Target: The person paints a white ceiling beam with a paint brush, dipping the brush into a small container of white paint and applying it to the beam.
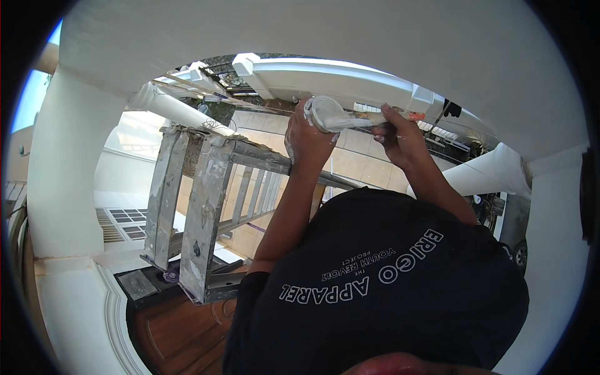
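Observation:
My left hand [307, 140], smeared with white paint, is closed around a small white cup [327, 111] with paint on its rim. In my right hand [400, 134] is a paintbrush [369, 117], gripped between thumb and fingers by its orange-tipped handle. White paint coats the brush's bristle end, which lies across the mouth of the cup. Both hands are raised in front of my chest, the left one just beyond the top end of a paint-spattered metal ladder [209, 187].
A pale ceiling [350, 28] curves close overhead. White columns stand on the left [65, 162] and at the right [484, 172]. Below lie a tiled floor [365, 159] and a brown wooden door [187, 331]. A white boundary wall [331, 75] runs beyond the hands.

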Tool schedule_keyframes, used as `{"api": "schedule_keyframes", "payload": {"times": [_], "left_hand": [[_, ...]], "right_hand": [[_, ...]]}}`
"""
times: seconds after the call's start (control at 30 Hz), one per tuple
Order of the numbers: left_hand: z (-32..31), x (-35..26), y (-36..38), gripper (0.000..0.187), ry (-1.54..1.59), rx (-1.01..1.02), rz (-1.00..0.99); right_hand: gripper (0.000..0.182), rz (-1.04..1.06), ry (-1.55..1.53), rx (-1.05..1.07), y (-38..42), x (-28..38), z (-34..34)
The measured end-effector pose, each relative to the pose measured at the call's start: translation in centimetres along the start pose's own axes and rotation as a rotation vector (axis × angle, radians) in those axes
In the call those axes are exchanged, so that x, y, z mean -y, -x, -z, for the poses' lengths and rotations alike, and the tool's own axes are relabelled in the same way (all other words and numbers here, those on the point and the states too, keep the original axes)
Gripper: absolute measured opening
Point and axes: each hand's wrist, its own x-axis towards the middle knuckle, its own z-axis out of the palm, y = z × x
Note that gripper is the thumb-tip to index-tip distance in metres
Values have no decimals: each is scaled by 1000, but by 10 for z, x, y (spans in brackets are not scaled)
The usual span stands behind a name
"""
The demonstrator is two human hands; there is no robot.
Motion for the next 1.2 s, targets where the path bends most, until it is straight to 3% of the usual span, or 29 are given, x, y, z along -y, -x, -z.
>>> {"api": "schedule_keyframes", "payload": {"times": [0.23, 0.43, 0.5, 0.67, 0.87, 1.03, 1.13, 1.2], "left_hand": [[3, -2, -3, 78, 93, -18, -5], [6, -3, -4, 73, 341, 10, 157], [2, 2, -5, 75, 380, -17, 120], [-12, 12, 0, 74, 500, -11, 160], [-27, 24, 2, 70, 730, 10, 234], [-10, 10, -2, 70, 597, -15, 214], [-8, 9, -2, 72, 561, 1, 218], [-5, 6, -2, 71, 569, -2, 237]], "right_hand": [[24, -144, -168, -46, -9, 1, 5], [24, -143, -384, 82, -27, 23, 4], [19, -88, -460, 80, -35, 49, -12], [18, 269, -447, 141, -57, 132, -66], [18, 701, -208, 69, -78, 216, -143], [25, 923, 120, 80, -95, 240, -167], [24, 1054, 373, 78, -103, 248, -176], [21, 1128, 802, 37, -108, 259, -183]]}}
